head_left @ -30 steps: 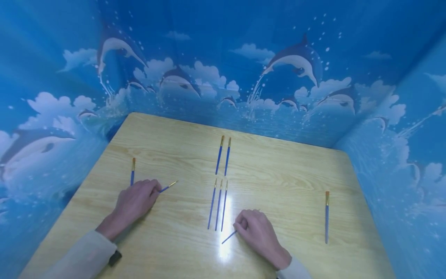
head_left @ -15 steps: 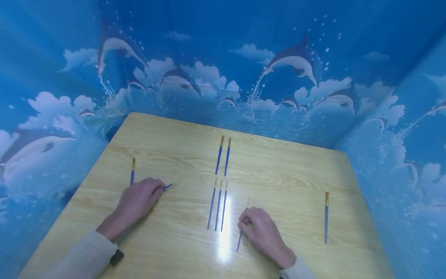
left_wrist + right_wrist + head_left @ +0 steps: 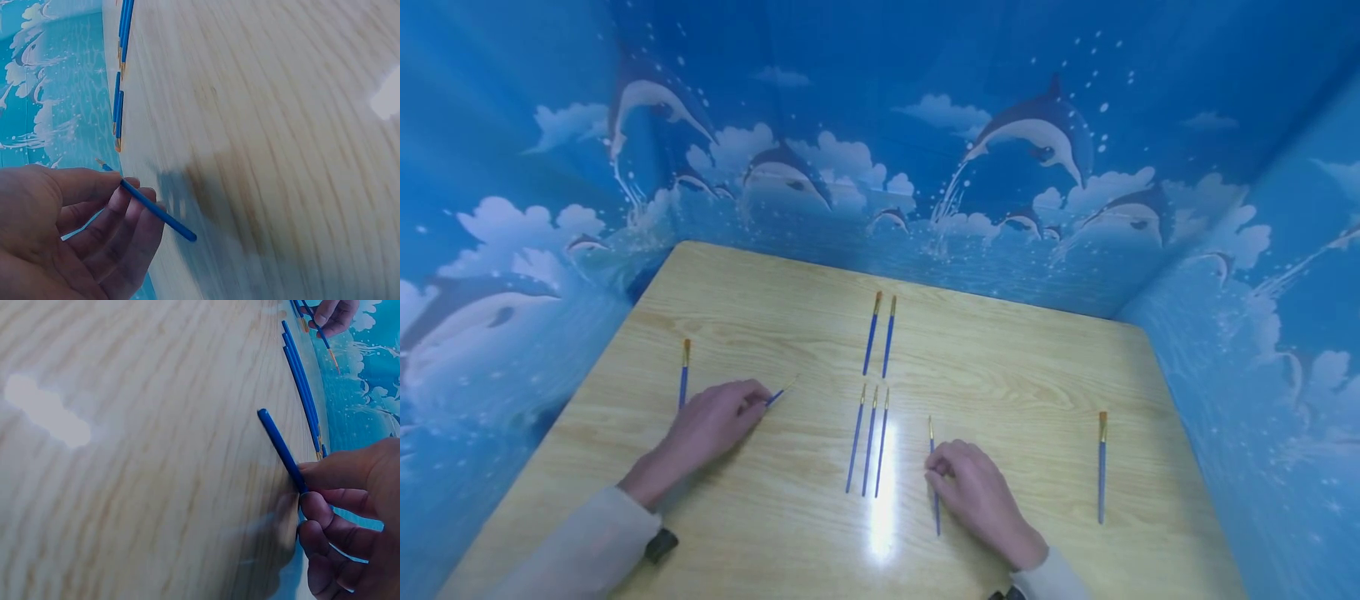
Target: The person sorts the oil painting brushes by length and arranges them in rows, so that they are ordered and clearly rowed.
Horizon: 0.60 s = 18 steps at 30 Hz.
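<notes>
My left hand (image 3: 718, 419) pinches a thin blue paintbrush (image 3: 156, 210) between thumb and fingers, and its pale tip points away to the upper right in the head view. At the right of the middle, my right hand (image 3: 976, 493) pinches another blue paintbrush (image 3: 279, 445) whose bristles point toward the far side. Between the hands, three thin paintbrushes (image 3: 870, 442) lie side by side on the table. Beyond them lie two thicker paintbrushes (image 3: 889, 337) with brown bristles. Just beyond my left hand lies a flat paintbrush (image 3: 684, 375), its lower end hidden by the hand.
A flat paintbrush (image 3: 1102, 468) lies alone toward the right side of the wood-grain table (image 3: 1015, 375). Blue curtains (image 3: 850, 108) printed with dolphins stand along the back and both sides. A bright glare spot (image 3: 883, 517) shows on the tabletop near the middle.
My left hand has shifted slightly right with its paintbrush. The right hand has moved slightly right, and its paintbrush has turned from slanted to nearly upright in the head view.
</notes>
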Available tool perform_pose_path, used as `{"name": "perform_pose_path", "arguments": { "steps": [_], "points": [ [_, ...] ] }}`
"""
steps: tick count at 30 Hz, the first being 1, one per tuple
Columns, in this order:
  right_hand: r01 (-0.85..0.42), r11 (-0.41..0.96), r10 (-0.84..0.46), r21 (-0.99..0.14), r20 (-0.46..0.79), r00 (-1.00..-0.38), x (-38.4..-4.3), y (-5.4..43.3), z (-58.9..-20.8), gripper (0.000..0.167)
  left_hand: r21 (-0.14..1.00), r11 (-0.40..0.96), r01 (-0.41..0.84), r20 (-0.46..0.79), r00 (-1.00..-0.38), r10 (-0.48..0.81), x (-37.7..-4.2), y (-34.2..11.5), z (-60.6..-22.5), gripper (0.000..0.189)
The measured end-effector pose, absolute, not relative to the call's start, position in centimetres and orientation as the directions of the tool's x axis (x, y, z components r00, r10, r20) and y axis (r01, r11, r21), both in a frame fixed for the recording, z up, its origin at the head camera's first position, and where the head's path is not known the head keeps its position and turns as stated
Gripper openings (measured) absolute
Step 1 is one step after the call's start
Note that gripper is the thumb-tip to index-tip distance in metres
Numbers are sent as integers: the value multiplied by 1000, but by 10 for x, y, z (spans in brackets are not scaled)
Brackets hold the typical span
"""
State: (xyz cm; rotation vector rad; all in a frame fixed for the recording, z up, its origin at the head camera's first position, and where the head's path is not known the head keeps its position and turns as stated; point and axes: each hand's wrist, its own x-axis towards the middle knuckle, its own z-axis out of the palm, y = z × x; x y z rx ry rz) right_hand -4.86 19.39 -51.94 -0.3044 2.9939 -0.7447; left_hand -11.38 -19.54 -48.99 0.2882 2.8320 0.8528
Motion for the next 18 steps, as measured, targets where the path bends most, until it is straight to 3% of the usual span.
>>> {"name": "perform_pose_path", "arguments": {
  "steps": [11,18],
  "points": [
    [-152,868,-176,-473,-7,-984,-51,201,-515,19,678,723,131,-126,-949,290,-123,-169,-498,23],
    [-124,871,-153,-476,-22,-988,-52,203,-514,19,738,671,77,-205,-921,331,-129,-139,-505,25]
  ]
}}
